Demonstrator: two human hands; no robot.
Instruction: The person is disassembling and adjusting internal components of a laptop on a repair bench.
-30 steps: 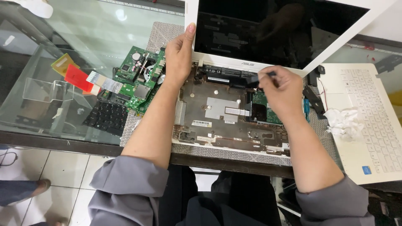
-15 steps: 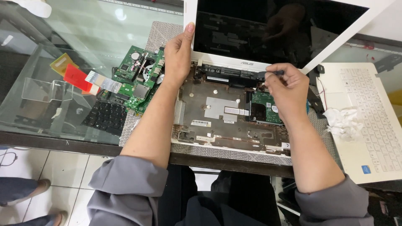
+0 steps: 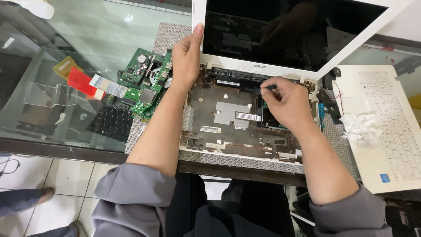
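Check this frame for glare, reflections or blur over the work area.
Head view: sharp overall; the laptop screen mirrors a dark silhouette, the glass table shows soft light patches, the right hand hides the tool tip, and no harsh shadows fall in the opened base.

Single head-worn view, looking steeply down from close above, opened laptop base (image 3: 239,116) centred, glass table (image 3: 66,35) left

I see an opened white laptop (image 3: 245,118) lying on the grey mat, its keyboard cover off and the brown inner tray bare, with a silver plate and a white ribbon cable near the middle. Its screen (image 3: 289,35) is dark, white-framed and tilted back. My left hand (image 3: 186,59) grips the screen's left edge at the hinge. My right hand (image 3: 285,103) pinches a thin dark tool (image 3: 268,87) over the tray's upper right part.
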